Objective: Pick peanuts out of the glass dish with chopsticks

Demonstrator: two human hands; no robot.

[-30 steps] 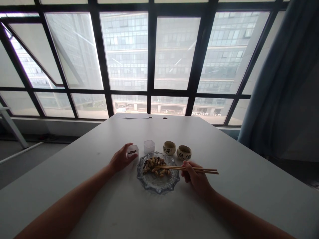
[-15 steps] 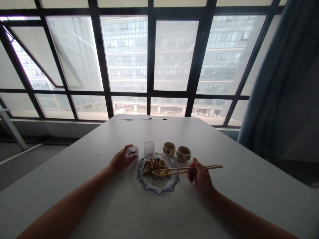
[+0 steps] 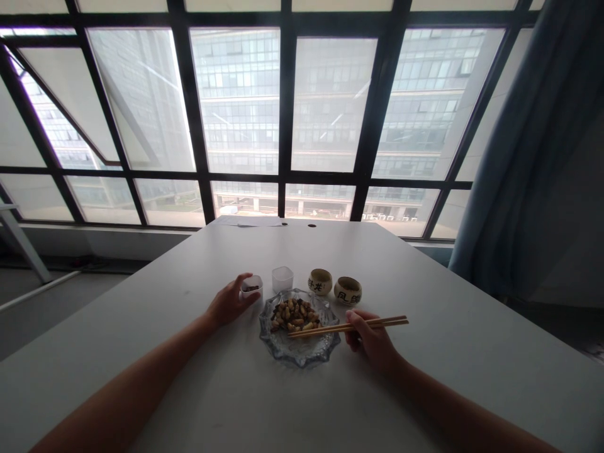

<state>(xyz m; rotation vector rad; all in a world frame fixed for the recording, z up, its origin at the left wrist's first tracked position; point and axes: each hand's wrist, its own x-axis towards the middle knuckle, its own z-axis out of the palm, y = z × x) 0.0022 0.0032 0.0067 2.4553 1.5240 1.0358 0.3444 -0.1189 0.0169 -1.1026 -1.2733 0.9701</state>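
A scalloped glass dish [image 3: 301,360] stands on the table, with a heap of mixed nuts or beans [image 3: 293,314], light and dark, toward its far side. My right hand [image 3: 370,338], right of the dish, is closed on a pair of wooden chopsticks [image 3: 330,328]. Their tips lie close together over the dish at the near edge of the heap. My left hand [image 3: 232,303] grips a small clear plastic cup [image 3: 251,293] between thumb and fingers, left of the dish. Some dark pieces lie in that cup; I cannot make out their kind.
Behind the dish stand a second clear plastic cup [image 3: 282,278] and two small cream pots with dark characters, a left pot [image 3: 319,282] and a right pot [image 3: 348,291]. White paper [image 3: 250,221] lies at the far end of the white table [image 3: 283,409]. A blue-grey curtain [image 3: 500,189] hangs right.
My right hand has moved left and slightly in toward the dish. The chopstick tips, apart before among the pieces, have come together and shifted left. My left hand stays on the cup.
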